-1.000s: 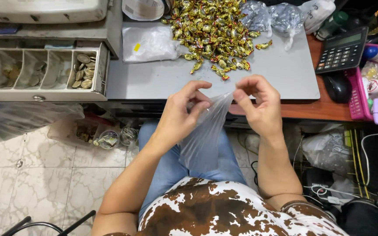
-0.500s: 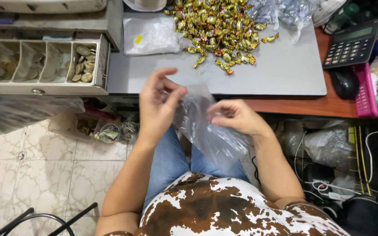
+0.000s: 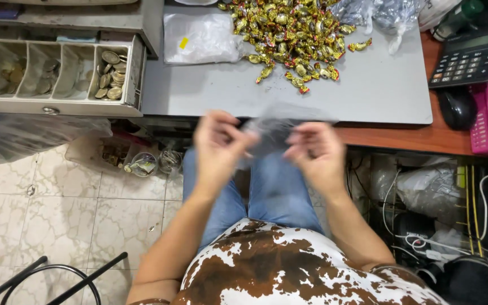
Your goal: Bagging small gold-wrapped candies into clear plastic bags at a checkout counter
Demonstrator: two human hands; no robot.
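Grey bench [image 3: 368, 96] at top, heaped with gold-wrapped candies [image 3: 289, 34] beside an open coin drawer [image 3: 57, 73]; below its front edge, over my lap, my left hand [image 3: 217, 148] and right hand [image 3: 314, 153] pinch a clear plastic bag [image 3: 275, 131] between them, fingers closed on its upper rim. Thin, limp and slippery, the bag is best gripped at opposite rim edges. Compared with half a second ago, it hangs less and is bunched higher between my hands.

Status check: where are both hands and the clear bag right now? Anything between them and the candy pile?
Left hand and right hand both pinch the clear plastic bag, blurred, above the lap. Candy pile on the grey desktop; nothing in between.
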